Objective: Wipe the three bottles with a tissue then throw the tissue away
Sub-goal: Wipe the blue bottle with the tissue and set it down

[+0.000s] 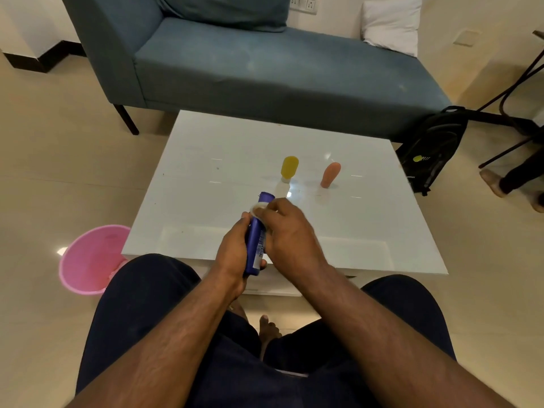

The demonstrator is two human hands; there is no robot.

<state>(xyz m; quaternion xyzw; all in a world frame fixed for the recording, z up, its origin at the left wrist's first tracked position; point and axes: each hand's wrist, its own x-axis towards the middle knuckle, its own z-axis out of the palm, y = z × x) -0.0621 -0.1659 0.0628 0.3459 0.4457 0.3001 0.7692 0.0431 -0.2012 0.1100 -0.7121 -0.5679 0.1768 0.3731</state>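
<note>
We wipe the first of three bottles. Our left hand [232, 251] curls round the lower body of the dark blue plastic bottle [255, 245], held above the near edge of the glossy white table [206, 160]. Our right hand [282, 228] pinches the white tissue [259, 207] against the bottle's upper part. Beyond the grip stand the yellow bottle [289, 168] and the peach bottle [330, 174], apparently unwiped; next, we judge, comes exchanging bottles. The pink plastic bin [88, 260] waits left of the grip.

left hand [232, 251] grips blue bottle [255, 245] | right hand [287, 228] presses tissue [259, 207]
</note>
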